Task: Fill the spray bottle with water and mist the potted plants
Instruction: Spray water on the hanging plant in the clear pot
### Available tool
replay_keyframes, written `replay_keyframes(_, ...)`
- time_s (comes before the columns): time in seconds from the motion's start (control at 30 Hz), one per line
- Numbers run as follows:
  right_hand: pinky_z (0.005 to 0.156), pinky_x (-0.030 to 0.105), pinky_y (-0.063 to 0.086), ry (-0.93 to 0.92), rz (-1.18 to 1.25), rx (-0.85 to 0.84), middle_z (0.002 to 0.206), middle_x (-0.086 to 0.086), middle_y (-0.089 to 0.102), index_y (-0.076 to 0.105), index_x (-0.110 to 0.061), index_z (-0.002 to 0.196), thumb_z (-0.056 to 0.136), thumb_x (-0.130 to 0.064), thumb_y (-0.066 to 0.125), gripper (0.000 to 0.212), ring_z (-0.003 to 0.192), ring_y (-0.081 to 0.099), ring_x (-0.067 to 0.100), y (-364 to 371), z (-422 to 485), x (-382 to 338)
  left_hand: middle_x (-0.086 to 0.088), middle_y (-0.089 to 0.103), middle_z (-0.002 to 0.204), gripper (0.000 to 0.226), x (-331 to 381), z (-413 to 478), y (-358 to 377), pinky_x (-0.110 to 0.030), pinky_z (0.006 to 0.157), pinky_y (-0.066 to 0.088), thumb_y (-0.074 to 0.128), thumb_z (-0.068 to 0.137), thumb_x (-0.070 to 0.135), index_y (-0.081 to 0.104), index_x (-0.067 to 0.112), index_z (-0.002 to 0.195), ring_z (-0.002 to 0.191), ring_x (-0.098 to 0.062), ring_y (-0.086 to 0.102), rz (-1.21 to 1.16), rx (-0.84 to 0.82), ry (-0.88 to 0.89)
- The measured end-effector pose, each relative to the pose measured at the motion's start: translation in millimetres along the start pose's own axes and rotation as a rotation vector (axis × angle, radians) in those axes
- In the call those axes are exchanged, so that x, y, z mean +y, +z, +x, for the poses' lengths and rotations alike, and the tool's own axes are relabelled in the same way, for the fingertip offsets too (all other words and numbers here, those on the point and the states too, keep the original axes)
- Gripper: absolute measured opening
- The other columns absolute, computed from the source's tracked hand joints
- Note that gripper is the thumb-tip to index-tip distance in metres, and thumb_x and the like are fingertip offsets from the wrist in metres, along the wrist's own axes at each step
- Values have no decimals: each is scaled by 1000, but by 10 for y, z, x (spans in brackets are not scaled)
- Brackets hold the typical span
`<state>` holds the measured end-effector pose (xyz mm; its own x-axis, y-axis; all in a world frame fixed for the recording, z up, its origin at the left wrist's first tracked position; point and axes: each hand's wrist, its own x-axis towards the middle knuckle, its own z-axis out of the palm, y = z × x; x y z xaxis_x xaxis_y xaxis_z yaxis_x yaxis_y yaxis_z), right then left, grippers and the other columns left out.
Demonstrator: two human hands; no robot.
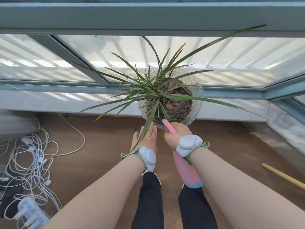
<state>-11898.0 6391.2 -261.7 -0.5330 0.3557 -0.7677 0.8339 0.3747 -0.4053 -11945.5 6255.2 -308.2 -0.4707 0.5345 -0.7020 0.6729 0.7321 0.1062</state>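
A potted plant [158, 90] with long thin green leaves grows from dark soil in a clear round pot [198, 96] on the white window sill. My right hand [178, 135] grips a pink spray bottle [185, 171] with a blue base; its pink nozzle with a blue tip points at the soil near the pot's front rim. My left hand [146, 139] is held flat with fingers apart just left of the bottle, touching a drooping leaf and holding nothing. Both wrists wear grey-blue sensor bands.
A tangle of white cables [33, 156] and a power strip lie on the wooden floor at left. A pale wooden stick [283, 176] lies at right. The window frame [148, 19] runs behind the sill. My dark trouser legs are below.
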Motion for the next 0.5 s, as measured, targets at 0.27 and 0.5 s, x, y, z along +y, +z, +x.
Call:
replay_keyframes(0.27,61,28,38,158,79,5,66,2,51,45,-15,65,83,-13,44,18,64,52,28,-173,-32,300,-3,-12,159,74,55,4,23,-41,118,13,43,93,18,-3,12,150,147,-24,1,-96,-19,-6)
replay_keyframes(0.5,75,40,52,96,155,90,91,12,61,59,-10,90,83,-16,46,17,80,64,36,-422,71,391,-4,15,157,60,359,74,-270,-30,114,2,40,93,15,16,14,149,144,-23,11,-192,200,86)
